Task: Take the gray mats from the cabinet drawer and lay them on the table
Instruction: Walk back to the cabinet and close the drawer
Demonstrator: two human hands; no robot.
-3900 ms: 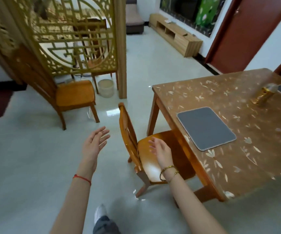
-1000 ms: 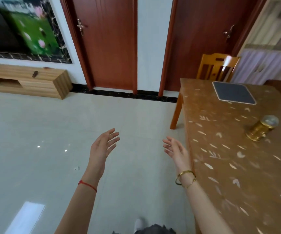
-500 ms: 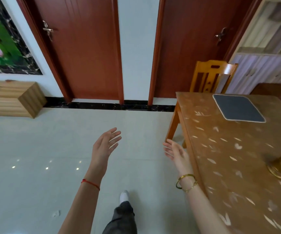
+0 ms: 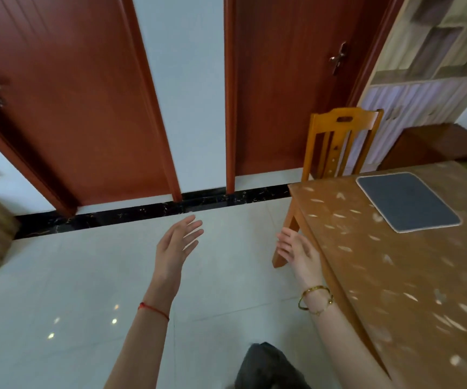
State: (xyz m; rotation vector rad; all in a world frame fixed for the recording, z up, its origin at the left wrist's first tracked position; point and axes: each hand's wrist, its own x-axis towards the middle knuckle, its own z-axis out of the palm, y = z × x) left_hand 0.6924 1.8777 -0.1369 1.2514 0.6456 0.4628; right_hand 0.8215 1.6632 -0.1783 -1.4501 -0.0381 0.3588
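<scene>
Closer now: gray mat (image 4: 407, 202), table (image 4: 395, 276).

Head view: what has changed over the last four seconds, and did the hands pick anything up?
The person has turned and walked along the table toward its far end; the gray mat and the wooden chair there now look nearer, and the gold jar has left the frame. Nothing was grasped or let go. The left hand and right hand remain open and empty.
</scene>
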